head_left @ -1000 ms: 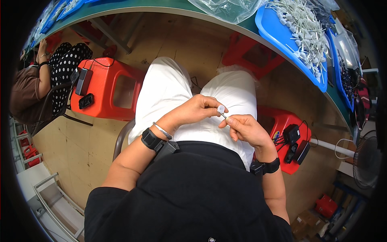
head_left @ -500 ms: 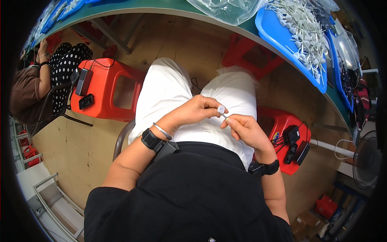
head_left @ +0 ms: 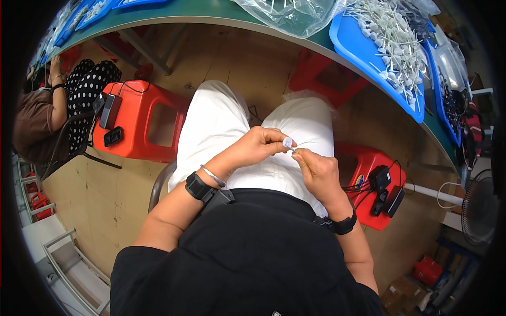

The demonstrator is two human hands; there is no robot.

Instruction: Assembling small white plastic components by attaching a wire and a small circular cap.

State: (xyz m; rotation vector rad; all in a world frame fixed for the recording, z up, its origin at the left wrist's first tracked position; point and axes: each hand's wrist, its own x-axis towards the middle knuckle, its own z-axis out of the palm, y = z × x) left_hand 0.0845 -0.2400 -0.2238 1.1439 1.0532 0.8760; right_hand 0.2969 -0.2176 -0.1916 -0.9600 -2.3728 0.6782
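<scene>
Over my lap, my left hand (head_left: 255, 145) pinches a small white piece (head_left: 287, 142) with a rounded, flat-looking head between thumb and fingertips. A thin greyish stem runs from that piece toward my right hand (head_left: 318, 167), whose thumb and forefinger close on its other end. Both hands are close together, fingertips a short way apart. Whether stem and head are one part or two, I cannot tell. On the table at the upper right, a blue tray (head_left: 345, 45) bears a heap of similar white-headed pieces (head_left: 392, 50) with thin stems.
A clear plastic bag (head_left: 295, 18) lies by the green table's (head_left: 211, 9) edge. Red stools (head_left: 134, 124) flank me, carrying black devices and cables. Another person (head_left: 39, 118) sits at the far left. A fan (head_left: 479, 208) stands at the right.
My right hand has turned at the wrist, its knuckles rising and its forearm shifting slightly left. The left hand keeps its pinch on the white piece, almost in place.
</scene>
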